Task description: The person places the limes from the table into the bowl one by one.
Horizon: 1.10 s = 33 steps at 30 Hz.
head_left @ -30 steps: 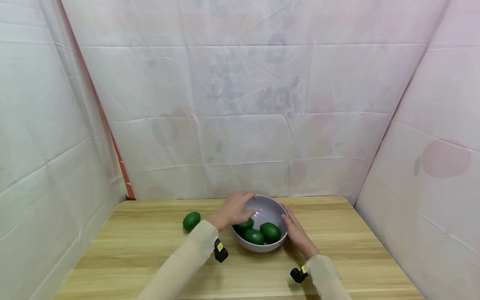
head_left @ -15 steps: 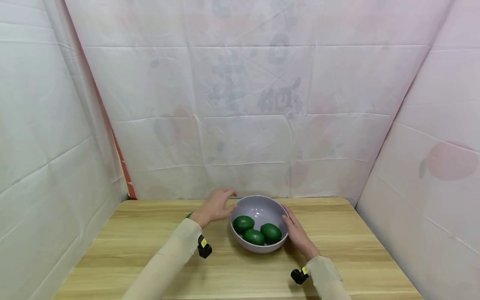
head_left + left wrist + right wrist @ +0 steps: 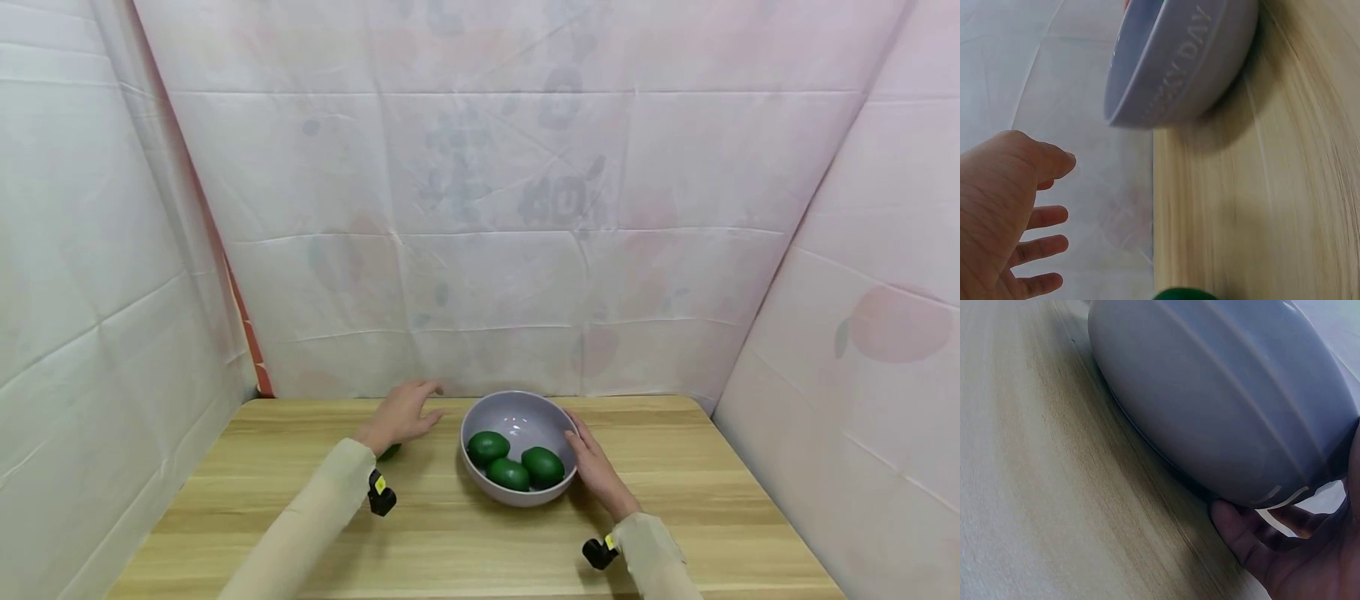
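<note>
While our right hand (image 3: pixel 596 468) rests against the right side of the bowl (image 3: pixel 517 414), its fingers (image 3: pixel 1238 534) lying along the outer wall down near the base, our left hand (image 3: pixel 397 414) hovers over the worktop (image 3: pixel 480 542) to the left of the bowl with its fingers (image 3: pixel 1041 219) spread, relaxed and holding nothing. We see no curl or pinch in either hand: the right one steadies the bowl with fairly straight fingers, and the left one is apart from everything.

We keep the bowl near the far edge of the worktop, about midway between its left and right edges. Three green fruits (image 3: pixel 514 463) lie inside it, touching one another, toward the near side of the bowl. A fourth green fruit (image 3: pixel 391 452) sits on the bare worktop just beside our left wrist, mostly hidden under it in the head view; the left wrist camera catches only a sliver of green at the bottom edge. It lies nearer the left edge than the bowl does, with clear worktop between the two.

Judging by how things lie, we take the gathering of fruit into the bowl to be mostly done: three are in, one is out. What is left, as far as we can tell, is that last fruit, which our left hand is nearest to but does not touch. We cannot see any further fruit elsewhere on the worktop.
</note>
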Motion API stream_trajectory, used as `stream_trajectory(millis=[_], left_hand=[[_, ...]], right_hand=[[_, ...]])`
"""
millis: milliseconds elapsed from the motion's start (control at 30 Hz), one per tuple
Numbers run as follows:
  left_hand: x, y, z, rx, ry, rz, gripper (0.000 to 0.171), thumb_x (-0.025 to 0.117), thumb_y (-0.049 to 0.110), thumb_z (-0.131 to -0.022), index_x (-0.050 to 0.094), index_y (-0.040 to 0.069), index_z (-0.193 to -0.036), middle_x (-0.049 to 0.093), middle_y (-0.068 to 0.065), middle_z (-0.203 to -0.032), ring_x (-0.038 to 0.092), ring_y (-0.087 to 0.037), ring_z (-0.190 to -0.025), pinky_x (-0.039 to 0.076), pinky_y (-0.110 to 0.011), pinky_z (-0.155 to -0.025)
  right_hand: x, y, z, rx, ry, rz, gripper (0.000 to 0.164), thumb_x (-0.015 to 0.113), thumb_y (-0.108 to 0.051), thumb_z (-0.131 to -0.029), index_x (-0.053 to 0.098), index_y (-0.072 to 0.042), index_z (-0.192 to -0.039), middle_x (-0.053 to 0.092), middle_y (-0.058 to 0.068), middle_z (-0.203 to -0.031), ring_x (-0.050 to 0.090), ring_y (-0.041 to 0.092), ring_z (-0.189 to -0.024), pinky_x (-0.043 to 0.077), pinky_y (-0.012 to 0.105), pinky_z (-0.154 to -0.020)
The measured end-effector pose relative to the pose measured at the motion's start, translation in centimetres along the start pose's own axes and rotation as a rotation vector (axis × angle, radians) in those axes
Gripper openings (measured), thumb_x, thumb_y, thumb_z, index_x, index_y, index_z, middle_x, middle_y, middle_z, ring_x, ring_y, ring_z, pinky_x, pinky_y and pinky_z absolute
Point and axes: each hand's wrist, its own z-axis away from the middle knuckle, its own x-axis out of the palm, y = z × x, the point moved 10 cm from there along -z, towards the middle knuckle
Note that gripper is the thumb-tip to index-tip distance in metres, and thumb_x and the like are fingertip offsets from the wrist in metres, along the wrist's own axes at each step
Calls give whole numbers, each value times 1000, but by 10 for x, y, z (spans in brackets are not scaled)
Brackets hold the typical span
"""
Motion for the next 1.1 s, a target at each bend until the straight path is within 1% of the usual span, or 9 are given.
stream_trajectory(millis=[167, 400, 567, 667, 900, 967, 1100], left_hand=[[1, -13, 6, -54, -34, -16, 32, 70, 23, -95, 65, 7, -122, 71, -14, -120, 67, -35, -112, 53, -52, -98], [1, -29, 14, -130, -75, -22, 35, 70, 23, -95, 64, 6, -125, 69, -16, -126, 63, -37, -119, 49, -53, -104], [1, -38, 19, -147, -87, -37, 34, 69, 23, -96, 64, 5, -125, 68, -16, -128, 62, -38, -121, 49, -53, -104], [2, -43, 22, -159, -104, -53, 33, 68, 23, -96, 64, 6, -124, 68, -17, -128, 62, -39, -120, 49, -54, -102], [9, -57, 30, -196, -152, -80, 34, 68, 24, -97, 63, 8, -126, 68, -17, -125, 64, -37, -115, 51, -53, -99], [10, -59, 32, -202, -160, -74, 34, 68, 23, -97, 63, 7, -126, 68, -18, -125, 64, -37, -113, 52, -54, -98], [12, -60, 34, -217, -183, -69, 35, 67, 23, -98, 63, 7, -128, 67, -19, -128, 64, -37, -113, 51, -53, -100]], right_hand=[[-1, -1, 0, -10, 1, 2, 54, 27, -31, -113, 15, -18, -164, 11, 16, -172, 5, 43, -159, 8, 62, -125], [-3, 1, 0, -5, 9, 1, 53, 26, -31, -113, 16, -18, -164, 12, 15, -172, 7, 43, -158, 10, 62, -125], [-4, 2, 0, -8, 6, -7, 53, 26, -30, -113, 16, -19, -164, 11, 15, -172, 6, 42, -159, 9, 62, -125], [-4, 2, 0, -10, 3, -8, 53, 26, -31, -113, 15, -19, -164, 11, 15, -172, 5, 42, -159, 8, 62, -125], [-4, 1, 0, -5, 0, -5, 54, 26, -32, -113, 15, -20, -164, 11, 15, -172, 6, 43, -158, 9, 62, -125], [-5, 1, 0, -2, -1, -5, 54, 26, -32, -113, 15, -20, -164, 11, 15, -172, 6, 43, -158, 9, 62, -125], [-4, 1, 2, 3, -5, -9, 54, 26, -33, -113, 14, -20, -164, 11, 15, -172, 5, 43, -158, 8, 63, -125]])
